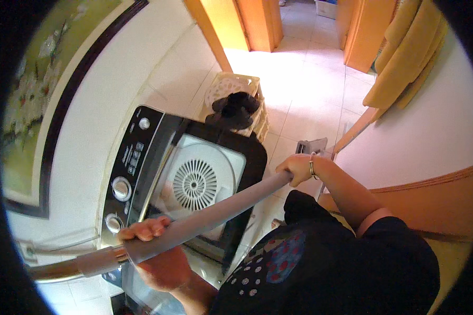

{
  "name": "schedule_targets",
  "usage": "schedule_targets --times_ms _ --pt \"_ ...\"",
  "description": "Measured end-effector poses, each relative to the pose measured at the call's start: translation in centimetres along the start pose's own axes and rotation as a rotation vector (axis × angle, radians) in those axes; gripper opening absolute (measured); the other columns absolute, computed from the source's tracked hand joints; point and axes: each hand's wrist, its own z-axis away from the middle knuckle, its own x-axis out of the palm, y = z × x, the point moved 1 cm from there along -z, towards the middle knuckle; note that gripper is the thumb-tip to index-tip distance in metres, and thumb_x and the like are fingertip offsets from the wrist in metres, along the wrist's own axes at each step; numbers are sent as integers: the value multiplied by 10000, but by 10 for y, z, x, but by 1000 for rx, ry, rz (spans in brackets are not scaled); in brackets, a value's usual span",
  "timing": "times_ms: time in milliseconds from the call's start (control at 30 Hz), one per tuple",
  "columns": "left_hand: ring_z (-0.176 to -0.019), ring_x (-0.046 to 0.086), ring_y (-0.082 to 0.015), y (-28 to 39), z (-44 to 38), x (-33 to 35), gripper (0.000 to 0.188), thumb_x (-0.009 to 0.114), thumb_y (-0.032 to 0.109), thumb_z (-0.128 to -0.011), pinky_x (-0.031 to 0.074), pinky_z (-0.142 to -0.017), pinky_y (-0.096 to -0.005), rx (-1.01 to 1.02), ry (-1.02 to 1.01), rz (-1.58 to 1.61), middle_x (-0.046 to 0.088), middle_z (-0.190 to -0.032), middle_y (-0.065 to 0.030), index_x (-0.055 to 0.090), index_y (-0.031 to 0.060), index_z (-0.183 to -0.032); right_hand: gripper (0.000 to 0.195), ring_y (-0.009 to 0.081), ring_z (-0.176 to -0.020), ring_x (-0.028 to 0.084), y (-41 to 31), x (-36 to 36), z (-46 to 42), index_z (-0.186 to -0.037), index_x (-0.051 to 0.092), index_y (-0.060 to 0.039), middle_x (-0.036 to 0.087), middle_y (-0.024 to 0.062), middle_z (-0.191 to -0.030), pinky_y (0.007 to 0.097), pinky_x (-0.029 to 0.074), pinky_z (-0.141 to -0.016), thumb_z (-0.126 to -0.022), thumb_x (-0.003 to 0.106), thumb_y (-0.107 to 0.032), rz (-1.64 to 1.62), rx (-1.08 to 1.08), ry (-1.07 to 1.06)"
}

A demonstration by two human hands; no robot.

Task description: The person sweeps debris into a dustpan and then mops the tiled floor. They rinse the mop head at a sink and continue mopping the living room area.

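A long grey pole (216,212) slants across the view above a black-topped washing machine (240,157). My left hand (157,252) is wrapped around it at the lower left, beside a metal-coloured joint. Near the pole's upper right end, my right hand (297,169) is closed around it, with a bracelet (311,167) on the wrist. The pole's far lower left part runs into the dark rim of the view. Under the pole, the machine's clear lid shows a white slotted disc (195,184). Knobs (121,189) line its control panel.
Dark cloth items (236,108) lie on a cream plastic basket rack (260,118) beyond the machine. A grey flat object (312,145) rests on the tiled floor past my right hand. Mustard cloth (402,59) hangs at the upper right; a framed picture (43,169) is on the left wall.
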Motion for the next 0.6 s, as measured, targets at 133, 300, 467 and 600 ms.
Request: schedule_targets --times_ms 133,300,467,600 --pt "-898 536 -266 -50 -33 55 504 659 467 -765 415 -862 -438 -92 -121 -319 512 -897 -90 452 73 -1003 366 265 -741 610 88 -33 2 -896 596 -111 613 79 -751 379 477 -676 -549 713 -106 -57 86 214" --pt "-762 591 -283 -122 -93 138 567 752 482 -675 504 -672 -408 -21 -210 -677 510 -849 -120 420 57 -851 367 267 -758 598 206 -86 -3 -893 596 -122 610 75 -787 384 475 -677 -549 695 -45 -131 80 350" --pt "-774 576 -268 -226 -189 209 518 738 440 -701 491 -719 -418 -141 -246 -664 509 -861 -111 443 55 -884 369 288 -828 602 320 -148 -32 -913 597 -146 621 92 -830 408 475 -712 -563 686 -71 -148 144 384" --pt "-773 561 -239 -284 -257 253 401 704 325 -761 473 -726 -388 -40 -154 -417 496 -867 -106 460 56 -930 364 305 -841 600 352 -230 -41 -918 596 -139 621 108 -835 417 472 -721 -567 675 -86 -150 196 346"
